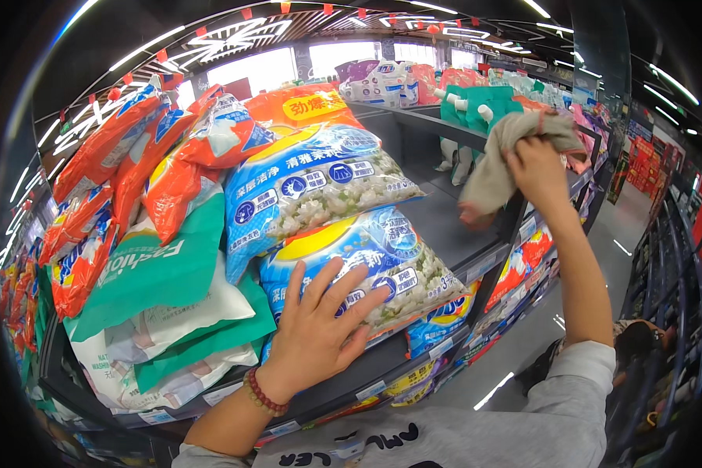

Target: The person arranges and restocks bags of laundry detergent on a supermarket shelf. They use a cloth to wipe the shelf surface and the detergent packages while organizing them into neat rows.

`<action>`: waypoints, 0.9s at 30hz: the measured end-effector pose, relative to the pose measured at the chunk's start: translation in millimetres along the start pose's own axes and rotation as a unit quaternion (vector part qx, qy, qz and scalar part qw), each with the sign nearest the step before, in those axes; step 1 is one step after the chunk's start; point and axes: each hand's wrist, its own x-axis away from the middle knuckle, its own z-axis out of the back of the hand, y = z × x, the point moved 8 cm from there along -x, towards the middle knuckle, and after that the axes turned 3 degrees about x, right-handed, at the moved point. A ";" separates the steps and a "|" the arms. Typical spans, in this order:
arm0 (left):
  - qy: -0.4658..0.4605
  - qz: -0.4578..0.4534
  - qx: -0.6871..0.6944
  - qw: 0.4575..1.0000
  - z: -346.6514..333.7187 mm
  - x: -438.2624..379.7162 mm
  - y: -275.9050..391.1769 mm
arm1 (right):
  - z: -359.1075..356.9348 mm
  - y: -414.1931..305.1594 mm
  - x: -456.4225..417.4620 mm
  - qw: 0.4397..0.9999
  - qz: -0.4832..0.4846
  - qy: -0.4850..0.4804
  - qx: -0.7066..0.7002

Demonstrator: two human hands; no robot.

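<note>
My left hand (327, 327), with a beaded bracelet at the wrist, rests with spread fingers against the front of a large blue laundry powder bag (409, 269). A second powder bag (316, 175) with an orange top lies stacked over it. Up at the right, my right hand (538, 169) grips a crumpled grey-beige cloth (497, 152) with reddish edges. The cloth hangs over the right end of the dark shelf (439, 216), beside green-and-white spouted pouches (474, 111). My right palm is hidden from view.
Orange powder bags (181, 158) and green-and-white packages (169, 327) are piled at the left. A raised dark rim (444, 126) borders the shelf. Lower shelves hold more bags (441, 319). At the right is an aisle floor (608, 234), where a person (626, 351) is low down near racks (673, 281).
</note>
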 end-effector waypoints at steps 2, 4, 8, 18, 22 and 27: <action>-0.003 0.000 0.000 1.000 -0.6 1.6 -1.7 | -27.0 -12.9 -2.6 0.996 0.044 0.037 0.069; 0.002 0.002 0.001 1.000 -2.3 1.7 -3.2 | -44.7 -19.2 -10.4 0.997 0.062 0.023 0.046; 0.001 0.015 -0.005 1.000 -1.7 3.6 -3.3 | -91.6 -41.5 -43.0 0.995 0.090 0.009 0.030; -0.013 0.015 -0.003 1.000 -6.3 1.3 -7.5 | -205.8 -90.8 -135.4 0.996 0.079 -0.049 0.008; -0.014 0.020 -0.015 1.000 -8.3 1.3 -8.7 | -250.6 -111.0 -170.0 0.993 0.067 -0.093 -0.028; -0.042 0.037 -0.006 0.998 -9.9 1.0 -10.6 | -272.5 -120.3 -219.4 0.993 0.068 -0.097 0.021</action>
